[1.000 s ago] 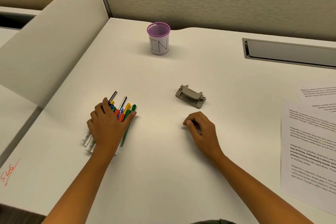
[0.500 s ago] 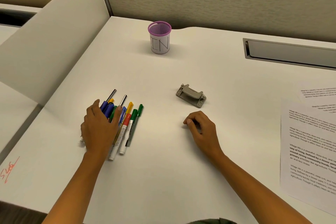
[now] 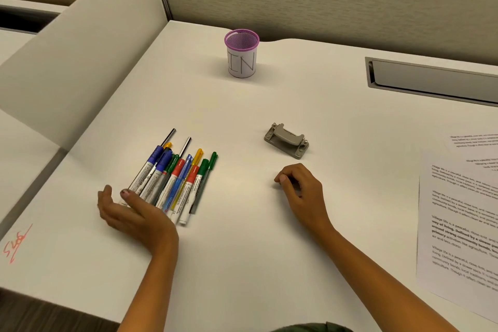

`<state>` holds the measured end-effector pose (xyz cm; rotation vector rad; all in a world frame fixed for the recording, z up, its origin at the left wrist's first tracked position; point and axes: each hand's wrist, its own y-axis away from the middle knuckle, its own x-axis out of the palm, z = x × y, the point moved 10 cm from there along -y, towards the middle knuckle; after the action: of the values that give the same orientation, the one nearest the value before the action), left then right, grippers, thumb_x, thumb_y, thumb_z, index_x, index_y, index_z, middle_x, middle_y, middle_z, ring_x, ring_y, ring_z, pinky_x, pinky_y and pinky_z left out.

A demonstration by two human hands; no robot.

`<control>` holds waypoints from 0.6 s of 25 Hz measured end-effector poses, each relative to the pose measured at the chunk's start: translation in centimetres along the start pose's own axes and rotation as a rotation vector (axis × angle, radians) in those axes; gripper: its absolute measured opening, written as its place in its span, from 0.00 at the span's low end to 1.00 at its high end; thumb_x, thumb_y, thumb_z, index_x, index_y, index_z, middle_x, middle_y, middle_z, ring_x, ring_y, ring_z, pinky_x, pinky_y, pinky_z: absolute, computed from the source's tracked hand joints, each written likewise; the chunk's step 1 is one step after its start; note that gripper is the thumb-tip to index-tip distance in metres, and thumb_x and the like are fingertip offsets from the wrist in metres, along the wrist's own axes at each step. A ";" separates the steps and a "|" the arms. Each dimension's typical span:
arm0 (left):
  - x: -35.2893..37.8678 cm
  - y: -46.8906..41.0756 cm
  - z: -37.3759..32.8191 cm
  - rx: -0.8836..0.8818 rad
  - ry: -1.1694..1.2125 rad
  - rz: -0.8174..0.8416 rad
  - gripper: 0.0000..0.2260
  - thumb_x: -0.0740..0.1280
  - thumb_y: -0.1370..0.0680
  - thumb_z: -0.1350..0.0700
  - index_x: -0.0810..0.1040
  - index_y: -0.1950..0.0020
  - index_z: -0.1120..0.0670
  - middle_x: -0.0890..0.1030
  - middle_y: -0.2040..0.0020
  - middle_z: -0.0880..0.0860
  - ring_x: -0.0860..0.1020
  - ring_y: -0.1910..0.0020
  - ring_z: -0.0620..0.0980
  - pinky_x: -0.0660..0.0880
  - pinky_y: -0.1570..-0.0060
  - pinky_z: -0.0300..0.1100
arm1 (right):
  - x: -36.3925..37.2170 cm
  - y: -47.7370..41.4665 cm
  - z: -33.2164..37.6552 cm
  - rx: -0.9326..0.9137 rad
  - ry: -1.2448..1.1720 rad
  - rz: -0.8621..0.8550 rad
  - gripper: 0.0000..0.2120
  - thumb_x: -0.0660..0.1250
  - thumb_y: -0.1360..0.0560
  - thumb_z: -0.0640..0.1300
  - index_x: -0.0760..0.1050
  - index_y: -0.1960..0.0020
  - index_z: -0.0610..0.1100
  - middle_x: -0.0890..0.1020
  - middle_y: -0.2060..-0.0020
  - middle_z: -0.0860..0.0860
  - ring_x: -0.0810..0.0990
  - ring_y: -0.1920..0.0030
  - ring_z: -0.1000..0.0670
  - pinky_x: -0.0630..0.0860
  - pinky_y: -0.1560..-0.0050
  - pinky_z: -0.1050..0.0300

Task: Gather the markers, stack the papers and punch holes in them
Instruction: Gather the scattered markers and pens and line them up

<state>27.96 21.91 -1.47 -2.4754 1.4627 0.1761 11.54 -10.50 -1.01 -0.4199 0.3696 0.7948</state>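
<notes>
Several markers with blue, green, red and yellow caps lie side by side on the white desk, caps pointing away from me. My left hand rests at their near ends, palm turned up on its edge, fingers apart, thumb touching the leftmost barrels. My right hand sits loosely curled on the desk, holding nothing, just below the grey hole punch. Printed papers lie spread at the right edge, partly cut off.
A purple mesh cup labelled "IN" stands at the back of the desk. A grey cable slot is at the back right. A curved divider panel rises along the left. Red scribble marks the near left corner.
My left hand has slid off the tops of the markers toward me and turned onto its edge at their near ends, uncovering the whole row. The right hand has not moved.
</notes>
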 end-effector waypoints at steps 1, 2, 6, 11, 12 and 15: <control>0.1 0.1 0.5 -0.054 0.060 -0.015 0.22 0.51 0.20 0.49 0.67 0.30 0.59 0.68 0.30 0.58 0.65 0.29 0.53 0.63 0.30 0.47 | 0.0 0.0 0.0 0.004 0.000 0.002 0.07 0.62 0.23 0.35 0.75 0.58 0.43 0.78 0.59 0.53 0.77 0.58 0.57 0.68 0.60 0.73; 0.2 0.2 0.7 -0.086 0.103 -0.024 0.22 0.51 0.20 0.49 0.67 0.30 0.59 0.69 0.31 0.57 0.66 0.30 0.52 0.64 0.31 0.45 | 0.0 0.0 -0.1 0.007 -0.002 0.002 0.07 0.62 0.23 0.35 0.75 0.58 0.43 0.78 0.59 0.53 0.77 0.58 0.57 0.68 0.60 0.73; 1.1 0.2 0.4 -0.088 0.155 -0.017 0.20 0.50 0.18 0.53 0.66 0.30 0.61 0.69 0.31 0.58 0.67 0.31 0.51 0.64 0.36 0.29 | 0.0 0.0 -0.1 0.014 -0.001 0.002 0.08 0.62 0.23 0.36 0.75 0.58 0.44 0.79 0.59 0.53 0.77 0.57 0.56 0.68 0.60 0.72; 1.9 0.3 0.0 -0.090 0.153 -0.014 0.19 0.50 0.18 0.54 0.67 0.30 0.61 0.69 0.31 0.58 0.67 0.31 0.51 0.64 0.34 0.33 | 0.1 0.0 -0.1 0.016 -0.002 0.004 0.07 0.62 0.23 0.36 0.75 0.58 0.43 0.78 0.59 0.53 0.77 0.57 0.56 0.68 0.60 0.73; 2.0 0.4 -0.1 -0.085 0.154 -0.012 0.19 0.50 0.18 0.54 0.67 0.30 0.61 0.69 0.31 0.58 0.67 0.31 0.51 0.64 0.35 0.32 | 0.1 0.0 0.0 0.012 0.000 0.004 0.07 0.62 0.23 0.36 0.75 0.58 0.43 0.78 0.59 0.53 0.77 0.57 0.56 0.68 0.60 0.73; 2.6 0.5 0.0 -0.091 0.167 0.004 0.19 0.50 0.18 0.54 0.67 0.31 0.60 0.69 0.31 0.58 0.66 0.30 0.52 0.64 0.32 0.37 | 0.0 0.0 0.0 0.011 -0.004 0.001 0.07 0.62 0.23 0.36 0.75 0.58 0.44 0.79 0.59 0.52 0.77 0.57 0.56 0.68 0.60 0.72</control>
<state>28.77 19.46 -2.20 -2.6154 1.5570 0.0372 11.57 -10.50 -0.98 -0.4074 0.3702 0.7941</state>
